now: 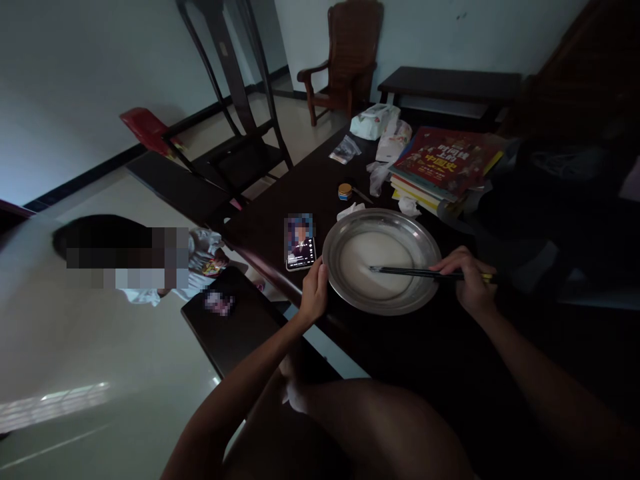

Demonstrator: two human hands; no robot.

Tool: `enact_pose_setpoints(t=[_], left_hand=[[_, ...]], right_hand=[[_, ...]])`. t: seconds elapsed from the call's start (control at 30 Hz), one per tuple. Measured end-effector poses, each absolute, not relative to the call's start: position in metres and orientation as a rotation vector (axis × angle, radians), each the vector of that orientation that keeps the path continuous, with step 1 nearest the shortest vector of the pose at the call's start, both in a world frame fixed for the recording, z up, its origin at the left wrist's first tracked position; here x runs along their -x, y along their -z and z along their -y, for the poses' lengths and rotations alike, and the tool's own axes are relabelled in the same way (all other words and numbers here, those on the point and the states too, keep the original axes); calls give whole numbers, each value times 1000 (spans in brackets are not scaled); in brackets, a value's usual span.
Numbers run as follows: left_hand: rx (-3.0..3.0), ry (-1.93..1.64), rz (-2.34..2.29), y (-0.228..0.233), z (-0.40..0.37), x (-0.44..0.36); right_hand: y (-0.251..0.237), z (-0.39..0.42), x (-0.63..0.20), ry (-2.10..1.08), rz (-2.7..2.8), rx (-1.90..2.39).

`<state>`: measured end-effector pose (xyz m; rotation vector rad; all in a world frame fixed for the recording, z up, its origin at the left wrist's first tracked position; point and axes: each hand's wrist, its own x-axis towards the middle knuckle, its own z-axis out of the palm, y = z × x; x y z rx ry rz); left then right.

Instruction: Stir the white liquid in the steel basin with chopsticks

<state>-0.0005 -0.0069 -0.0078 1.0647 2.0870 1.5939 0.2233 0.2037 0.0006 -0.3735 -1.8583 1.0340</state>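
Single head-worn view, looking forward and down. Close over dark table point(280, 220), tilted. Floor left, chair point(345, 60) far.

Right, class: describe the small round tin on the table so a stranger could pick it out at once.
Start at the dark wooden table and find the round steel pan of white liquid. Just beyond its far rim, near the stacked books, sits the small round tin, alone in having a yellow top and blue side.

Your dark wooden table point(280, 220) carries a round metal pan point(427, 243) of pale liquid near its front edge. A phone point(300, 243) lies just left of the pan, screen up. Behind the pan you've got a small yellow-lidded jar point(345, 191), crumpled tissues point(350, 211), a stack of books point(443, 167), and plastic bags point(375, 121) at the far end.
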Motion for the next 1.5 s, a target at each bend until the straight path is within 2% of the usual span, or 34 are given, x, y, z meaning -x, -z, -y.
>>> enact_pose_setpoints(t=[1.5], left_hand=[[-1067, -1596, -2092, 12, 6, 1]], right_hand=[[0, -203, -222, -1037, 1844, 368]])
